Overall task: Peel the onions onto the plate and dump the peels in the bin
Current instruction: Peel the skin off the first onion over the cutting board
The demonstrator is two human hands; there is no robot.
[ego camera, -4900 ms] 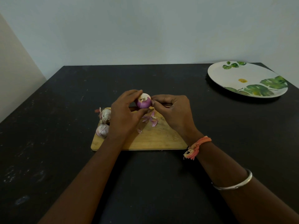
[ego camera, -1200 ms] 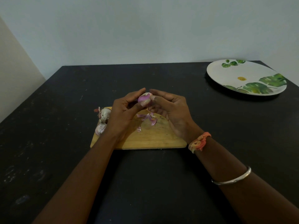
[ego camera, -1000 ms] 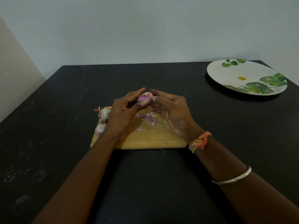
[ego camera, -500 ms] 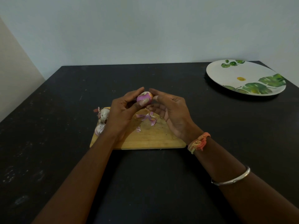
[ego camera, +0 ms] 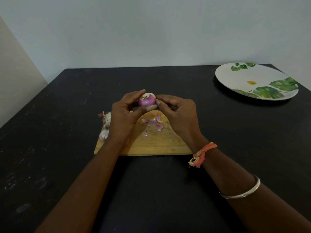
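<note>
- The left hand gripped a small red onion above the far edge of the wooden cutting board, thumb under its near side and fingers curled over the far side. This likely steadied it for peeling.
- The right hand had its fingers curled, with the thumb and fingertips pinching at the onion's right side, apparently to catch an edge of skin. Whether a flap was actually caught could not be told.
- The onion was round and glossy purple with a pale top, so most of the dry skin seemed gone.
- Thin, papery pink peels lay on the board beneath the hands, where they would fall.
- Two unpeeled onions, dull and whitish with flaking skin, sat touching at the board's left edge, within reach.
- The board was pale, flat and rectangular with a rounded far edge, and lay near the middle of the matte black table.
- A smooth, round leaf-print plate sat at the table's far right corner, well apart and bare of peels.
- No bin was in view.
</note>
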